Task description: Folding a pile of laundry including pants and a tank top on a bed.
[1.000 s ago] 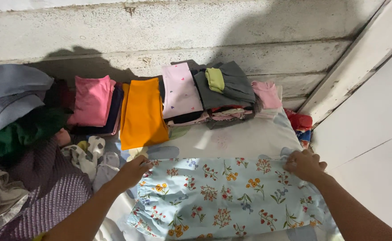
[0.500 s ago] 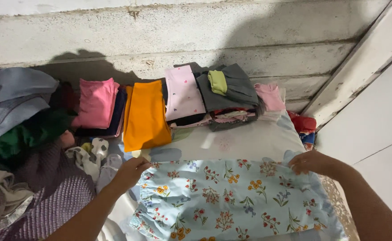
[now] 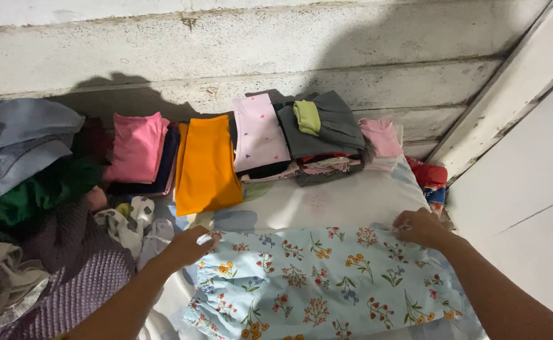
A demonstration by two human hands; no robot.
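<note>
Floral garment point(image 3: 317, 280): light blue, spread flat on white bedding point(image 3: 333, 201). Left hand point(image 3: 185, 247) and right hand point(image 3: 420, 228) pinch its top corners, fingers closed. Behind garment: folded clothes stacks point(image 3: 257, 145) along concrete wall point(image 3: 276, 56).

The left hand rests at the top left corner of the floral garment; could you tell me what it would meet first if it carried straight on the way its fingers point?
The left hand points up and right, toward the wall. It would probably cross bare pale bedding first, then reach the folded orange garment or the stack under the pink heart-print piece; depth is unclear.
</note>
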